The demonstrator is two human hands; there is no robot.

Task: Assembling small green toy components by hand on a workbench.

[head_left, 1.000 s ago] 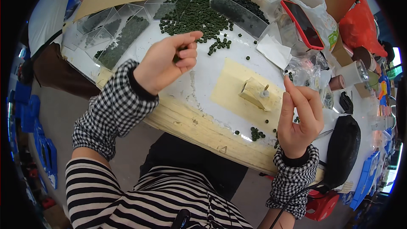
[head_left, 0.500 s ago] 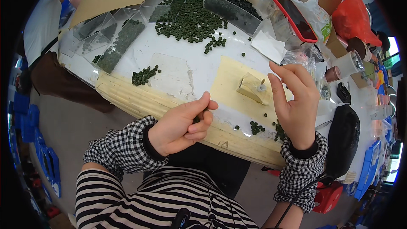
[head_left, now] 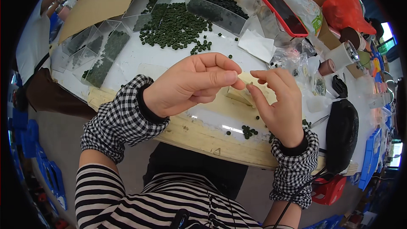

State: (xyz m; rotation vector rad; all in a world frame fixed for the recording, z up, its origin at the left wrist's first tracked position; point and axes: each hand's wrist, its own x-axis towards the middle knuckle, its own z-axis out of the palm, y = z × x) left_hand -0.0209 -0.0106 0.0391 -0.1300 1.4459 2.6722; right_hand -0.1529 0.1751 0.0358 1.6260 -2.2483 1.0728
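Observation:
My left hand (head_left: 190, 82) is over the middle of the table, thumb and index finger pinched together and the other fingers curled in. What it pinches, if anything, is too small to make out. To its right my right hand (head_left: 280, 106) has thumb and index finger apart, with nothing visible between them. Below the fingertips sits a small yellowish block (head_left: 238, 96), partly hidden by my hands; its upright pin is hard to see now. Near the front edge lies a small cluster of dark green round pieces (head_left: 248, 132).
A large heap of green pieces (head_left: 174, 27) spreads at the back, beside a clear box (head_left: 216, 20) of darker ones. Clear divided trays (head_left: 104, 57) stand left. A red-cased phone (head_left: 284, 15), white tissue (head_left: 256, 45) and black pouch (head_left: 341, 138) lie right.
My left hand has risen and moved right to near the block, its fingers now pinched forward. My right hand has shifted left and slightly down. The whole view has shifted a little.

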